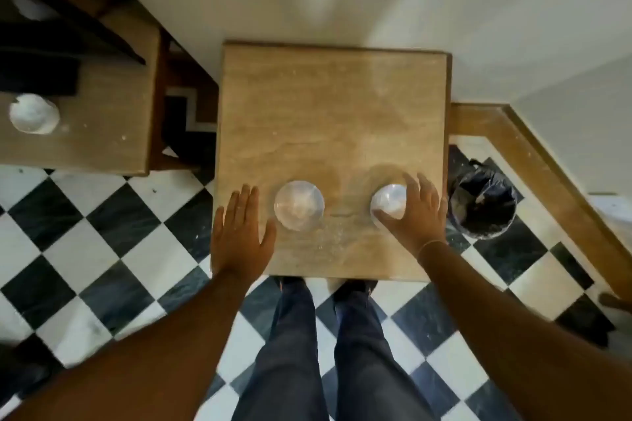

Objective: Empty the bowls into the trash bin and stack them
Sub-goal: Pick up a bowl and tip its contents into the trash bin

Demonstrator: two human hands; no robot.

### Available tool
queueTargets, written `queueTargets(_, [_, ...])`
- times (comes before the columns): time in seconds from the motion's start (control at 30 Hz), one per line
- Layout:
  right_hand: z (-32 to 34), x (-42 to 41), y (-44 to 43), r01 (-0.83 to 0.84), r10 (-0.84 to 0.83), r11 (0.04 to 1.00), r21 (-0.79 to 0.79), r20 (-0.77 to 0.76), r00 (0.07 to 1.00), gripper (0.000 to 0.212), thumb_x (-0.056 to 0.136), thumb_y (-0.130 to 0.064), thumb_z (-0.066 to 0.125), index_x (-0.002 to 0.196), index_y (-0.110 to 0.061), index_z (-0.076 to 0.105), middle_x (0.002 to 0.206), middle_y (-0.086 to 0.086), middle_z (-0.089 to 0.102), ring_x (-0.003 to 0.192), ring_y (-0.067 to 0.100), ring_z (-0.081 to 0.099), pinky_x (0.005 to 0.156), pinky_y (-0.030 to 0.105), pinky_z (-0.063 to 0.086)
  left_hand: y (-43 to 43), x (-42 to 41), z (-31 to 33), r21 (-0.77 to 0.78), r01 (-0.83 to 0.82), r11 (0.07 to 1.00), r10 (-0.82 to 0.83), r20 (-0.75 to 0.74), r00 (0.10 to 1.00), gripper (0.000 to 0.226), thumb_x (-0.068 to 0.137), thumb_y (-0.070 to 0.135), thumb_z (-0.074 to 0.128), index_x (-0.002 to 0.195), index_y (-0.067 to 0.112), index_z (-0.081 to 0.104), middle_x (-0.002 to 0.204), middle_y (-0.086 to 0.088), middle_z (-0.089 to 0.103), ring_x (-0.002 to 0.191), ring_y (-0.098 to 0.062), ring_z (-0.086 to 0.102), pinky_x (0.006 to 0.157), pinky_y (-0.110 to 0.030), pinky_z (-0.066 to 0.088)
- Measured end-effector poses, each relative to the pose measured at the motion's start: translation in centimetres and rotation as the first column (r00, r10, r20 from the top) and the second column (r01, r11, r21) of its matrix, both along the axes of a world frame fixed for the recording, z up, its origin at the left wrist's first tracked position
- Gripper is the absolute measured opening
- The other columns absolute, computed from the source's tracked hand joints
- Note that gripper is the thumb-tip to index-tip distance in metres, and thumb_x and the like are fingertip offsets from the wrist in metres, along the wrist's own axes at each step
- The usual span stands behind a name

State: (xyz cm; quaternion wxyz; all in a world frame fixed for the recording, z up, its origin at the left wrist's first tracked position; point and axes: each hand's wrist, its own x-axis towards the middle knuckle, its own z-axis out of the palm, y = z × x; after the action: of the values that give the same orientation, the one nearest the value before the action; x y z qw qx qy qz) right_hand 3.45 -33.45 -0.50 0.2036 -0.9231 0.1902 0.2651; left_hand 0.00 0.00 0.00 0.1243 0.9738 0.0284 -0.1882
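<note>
Right hand [415, 212] curls around the far-right side of the right bowl [388, 201], fingers on its rim, thumb at the near edge; grip looks partial, not yet lifted. Left hand [239, 236] lies flat and open, empty, just left of the left bowl [299, 205]. Both bowls sit near the worktop [328, 106] front edge. Trash bin [482, 203] stands on the floor right of the worktop. Bowls appear clear, thin, light, probably slippery: pinch at the rim.
</note>
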Motion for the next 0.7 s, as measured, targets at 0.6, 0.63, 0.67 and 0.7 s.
queueTargets(0.6, [-8.7, -2.9, 0.3, 0.052, -0.039, 0.995, -0.085, 0.147, 0.988, 0.131, 0.071, -0.036, 0.104, 0.175, -0.032, 0.025, 0.172, 0.017, 0.036, 0.150, 0.049, 0.045, 0.120, 0.067, 0.047, -0.1, -3.7, -9.9, -0.007, -0.108, 0.994, 0.108, -0.050, 0.993, 0.066, 0.110, 0.029, 0.049, 0.170, 0.013, 0.028, 0.178, -0.009, 0.031, 0.162, -0.033, 0.035, 0.132, -0.057, 0.028])
queueTargets(0.63, [-8.7, -3.0, 0.3, 0.060, -0.047, 0.995, -0.077, 0.155, 0.987, 0.131, 0.070, -0.037, 0.105, 0.174, -0.032, 0.025, 0.170, 0.017, 0.037, 0.148, 0.050, 0.046, 0.119, 0.067, 0.048, -0.1, -3.6, -9.9, -0.011, -0.126, 0.992, 0.126, -0.028, 0.992, 0.066, 0.110, 0.030, 0.048, 0.171, 0.014, 0.027, 0.178, -0.009, 0.030, 0.162, -0.032, 0.034, 0.132, -0.057, 0.027])
queueTargets(0.67, [-8.6, -3.2, 0.4, 0.065, -0.052, 0.995, -0.072, 0.165, 0.985, 0.131, 0.069, -0.038, 0.105, 0.174, -0.032, 0.026, 0.169, 0.018, 0.039, 0.146, 0.050, 0.047, 0.118, 0.066, 0.048, -0.3, -3.5, -9.7, -0.009, -0.145, 0.989, 0.145, 0.004, 0.989, 0.066, 0.110, 0.032, 0.046, 0.171, 0.014, 0.027, 0.178, -0.009, 0.030, 0.163, -0.032, 0.033, 0.133, -0.057, 0.025])
queueTargets(0.7, [-8.4, -3.3, 0.5, 0.063, -0.049, 0.995, -0.076, 0.179, 0.983, 0.131, 0.069, -0.040, 0.105, 0.173, -0.031, 0.027, 0.168, 0.018, 0.040, 0.145, 0.050, 0.048, 0.118, 0.065, 0.048, -0.5, -3.4, -9.5, 0.000, -0.155, 0.988, 0.155, 0.045, 0.987, 0.065, 0.110, 0.033, 0.044, 0.171, 0.015, 0.027, 0.178, -0.009, 0.030, 0.163, -0.031, 0.032, 0.134, -0.056, 0.022])
